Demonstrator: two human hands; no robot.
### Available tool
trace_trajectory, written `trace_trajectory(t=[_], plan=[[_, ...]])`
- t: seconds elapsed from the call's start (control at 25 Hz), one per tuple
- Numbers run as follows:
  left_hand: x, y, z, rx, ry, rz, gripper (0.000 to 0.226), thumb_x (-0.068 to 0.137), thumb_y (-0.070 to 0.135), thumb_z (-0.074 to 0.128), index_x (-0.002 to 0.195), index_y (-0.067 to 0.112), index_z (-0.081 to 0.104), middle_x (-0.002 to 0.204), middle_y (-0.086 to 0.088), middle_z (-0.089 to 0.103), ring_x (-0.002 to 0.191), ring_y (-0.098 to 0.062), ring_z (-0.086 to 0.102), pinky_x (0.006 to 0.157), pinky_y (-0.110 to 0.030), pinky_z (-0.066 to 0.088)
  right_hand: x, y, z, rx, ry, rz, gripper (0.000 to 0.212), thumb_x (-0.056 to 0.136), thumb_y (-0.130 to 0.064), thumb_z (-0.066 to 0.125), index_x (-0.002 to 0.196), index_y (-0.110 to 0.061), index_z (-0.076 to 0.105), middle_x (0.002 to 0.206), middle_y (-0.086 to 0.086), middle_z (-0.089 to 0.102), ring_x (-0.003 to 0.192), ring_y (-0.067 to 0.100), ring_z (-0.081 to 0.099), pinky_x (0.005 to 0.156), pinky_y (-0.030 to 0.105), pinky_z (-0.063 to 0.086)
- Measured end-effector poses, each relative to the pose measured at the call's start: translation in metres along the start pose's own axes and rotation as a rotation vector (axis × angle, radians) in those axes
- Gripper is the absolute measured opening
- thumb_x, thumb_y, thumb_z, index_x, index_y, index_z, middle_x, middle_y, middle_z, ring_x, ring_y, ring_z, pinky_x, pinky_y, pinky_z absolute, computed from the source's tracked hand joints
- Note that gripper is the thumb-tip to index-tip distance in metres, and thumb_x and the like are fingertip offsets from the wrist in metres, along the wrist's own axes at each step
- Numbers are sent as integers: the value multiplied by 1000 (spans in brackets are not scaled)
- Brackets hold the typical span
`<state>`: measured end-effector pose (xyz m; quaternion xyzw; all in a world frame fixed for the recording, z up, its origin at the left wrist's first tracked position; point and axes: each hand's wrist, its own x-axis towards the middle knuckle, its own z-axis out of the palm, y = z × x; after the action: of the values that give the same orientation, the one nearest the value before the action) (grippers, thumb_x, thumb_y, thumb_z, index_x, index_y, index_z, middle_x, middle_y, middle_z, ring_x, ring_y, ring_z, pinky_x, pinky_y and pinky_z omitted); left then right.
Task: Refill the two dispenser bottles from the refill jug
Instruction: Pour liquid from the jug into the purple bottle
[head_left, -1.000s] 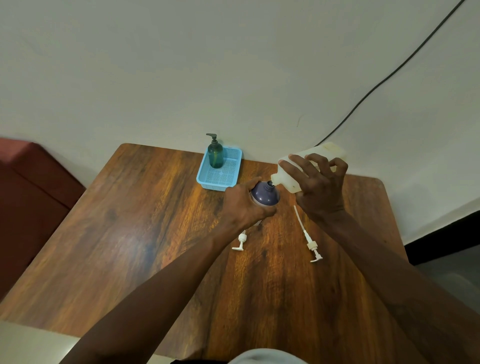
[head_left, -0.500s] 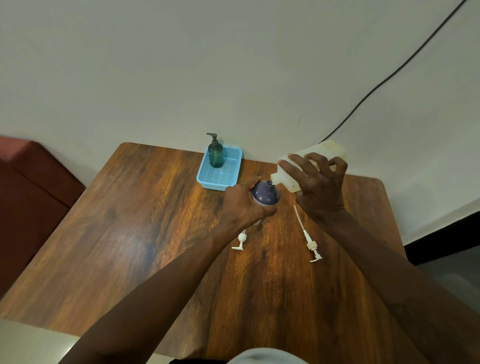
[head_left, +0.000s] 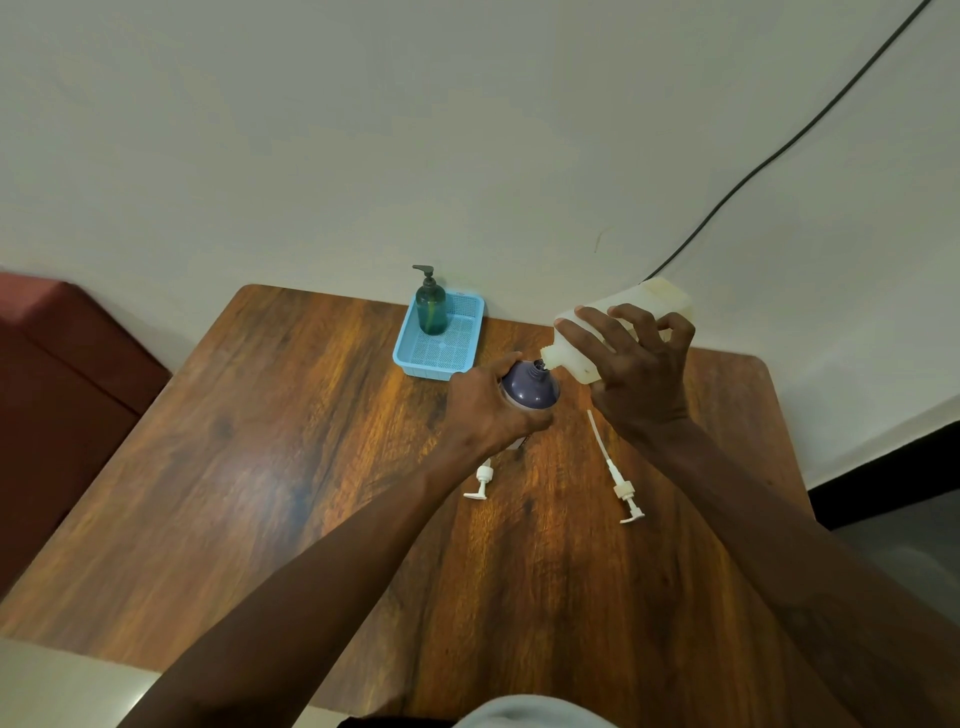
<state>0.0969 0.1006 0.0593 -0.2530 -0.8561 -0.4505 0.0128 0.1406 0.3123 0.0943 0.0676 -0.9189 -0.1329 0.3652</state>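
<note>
- My left hand (head_left: 485, 405) is wrapped round the side of the purple dispenser bottle (head_left: 530, 385), fingers curled shut against it. The bottle stands on the wooden counter (head_left: 270, 441) with its neck uncapped and facing up.
- My right hand (head_left: 636, 371) grips the cream refill jug (head_left: 576, 348), fingers spread over its upper face and thumb curled at the far side. The jug is tipped well over, base raised toward the wall, spout lowered to the left.
- The jug's spout sits at the purple bottle's open neck; I cannot tell whether the two touch, nor whether liquid is running.
- The green dispenser bottle (head_left: 431, 309) stands upright, pump fitted, in the far left corner of the blue basket (head_left: 415, 364). The basket sits at the counter's far edge against the wall, just left of my left hand.
- Two white pumps lie flat on the counter, apart from each other. The short pump (head_left: 482, 480) lies near my left wrist, its upper part hidden under the hand. The long pump (head_left: 621, 480) lies below my right hand, its dip tube pointing away from me.
- A black cable (head_left: 779, 150) runs diagonally down the wall to a point behind the jug.
- A dark red seat (head_left: 57, 395) stands to the counter's left.
</note>
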Motion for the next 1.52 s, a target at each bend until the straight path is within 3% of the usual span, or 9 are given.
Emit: trace_trajectory(t=[0.52, 0.88, 1.52], plan=[[0, -1, 0, 1, 8, -4, 73, 63, 46, 93, 126, 23, 65, 106, 14, 66, 92, -1, 60, 72, 0, 40, 2, -1, 0, -8, 8, -1, 67, 72, -16, 81, 136, -24, 62, 138, 9, 62, 124, 33, 48, 95, 51, 35], [1, 2, -2, -3, 15, -1, 68, 63, 43, 94, 123, 25, 66, 100, 17, 63, 82, 6, 57, 72, 2, 40, 3, -2, 0, -7, 29, -6, 65, 73, -14, 80, 134, -25, 62, 137, 9, 63, 123, 34, 52, 93, 53, 38], [0, 6, -4, -8, 5, -8, 70, 65, 39, 94, 126, 20, 65, 102, 16, 60, 85, 3, 54, 71, 5, 37, 5, -1, -2, -32, 39, -46, 59, 77, -13, 73, 134, -24, 63, 138, 9, 62, 124, 33, 48, 95, 50, 31]])
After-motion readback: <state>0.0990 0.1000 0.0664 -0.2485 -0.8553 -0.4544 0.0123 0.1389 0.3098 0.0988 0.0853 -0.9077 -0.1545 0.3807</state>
